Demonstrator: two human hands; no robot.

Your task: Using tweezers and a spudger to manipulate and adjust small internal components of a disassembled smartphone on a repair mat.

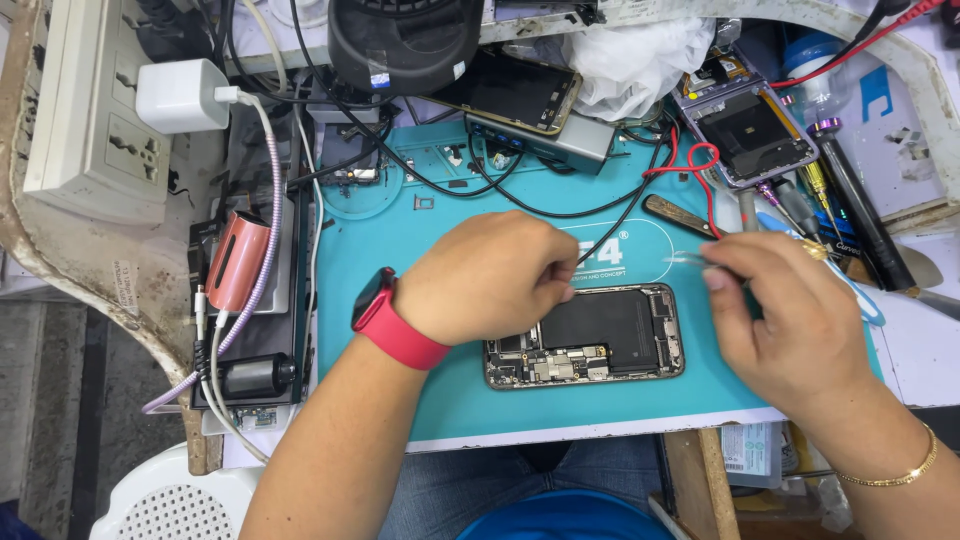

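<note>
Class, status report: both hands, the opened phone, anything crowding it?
Left hand over opened phone, fingers pinched. Right hand holds tweezers beside it. Red wire lies behind, clear.

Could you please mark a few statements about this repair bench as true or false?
1. The opened phone lies on a teal work mat. True.
2. The left hand wears a gold bracelet. False: it wears a red wrist watch; the thin gold bracelet is on the right wrist.
3. The right hand holds a slim metal tool. True.
4. The white charger plug lies loose on the mat. False: it sits in the power strip at upper left.
5. A second opened phone lies at upper right. True.
</note>
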